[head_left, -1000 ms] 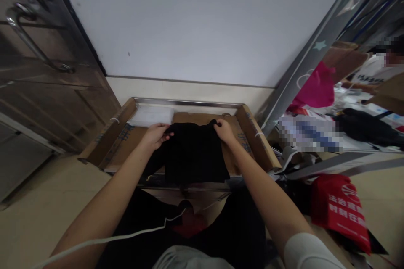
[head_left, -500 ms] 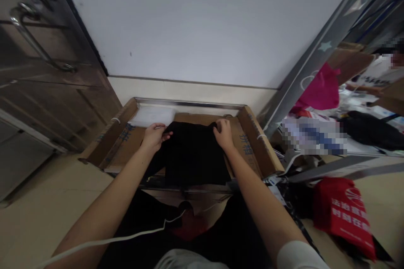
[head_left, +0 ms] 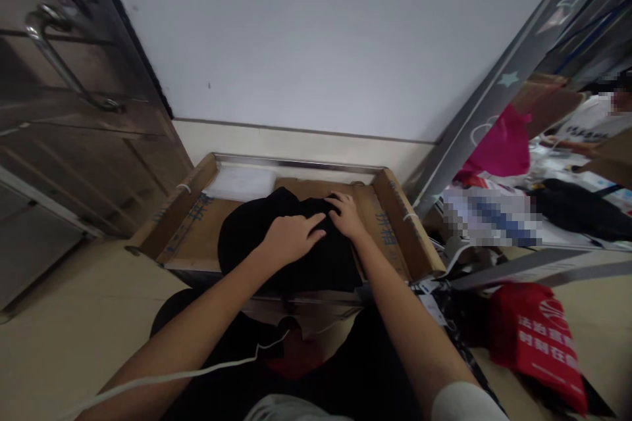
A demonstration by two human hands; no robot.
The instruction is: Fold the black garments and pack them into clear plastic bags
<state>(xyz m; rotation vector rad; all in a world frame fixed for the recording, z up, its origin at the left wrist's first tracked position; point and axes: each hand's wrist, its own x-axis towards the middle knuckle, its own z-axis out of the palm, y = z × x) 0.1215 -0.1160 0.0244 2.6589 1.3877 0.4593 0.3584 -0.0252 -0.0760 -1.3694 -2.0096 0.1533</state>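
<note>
Both hands lie on a black garment (head_left: 291,243) spread over a cardboard-lined tray. The left hand (head_left: 291,237) rests palm down near the middle of the cloth, fingers loosely spread and flat, pressing rather than pinching. The right hand (head_left: 345,216) sits just beside it at the far right edge of the cloth, fingers curled onto the fabric; I cannot tell whether they grip a fold or only hold it down. The two hands are close together, almost touching.

The garment lies in a soft mound, its left side rounded over, its near edge hanging over the front lip of the tray (head_left: 197,223). It looks light and limp, with no stiffness, likely to slump or slide if lifted from one point; an edge or a folded corner would give the surest hold, one in each hand.

A clear plastic bag (head_left: 241,181) lies at the far left of the tray, apart from the cloth. A white cable (head_left: 197,371) runs across the near foreground. To the right, on the floor, lies a red bag (head_left: 540,342), and farther right a pink bag (head_left: 498,145). A metal door with a handle (head_left: 64,72) stands at the left.
</note>
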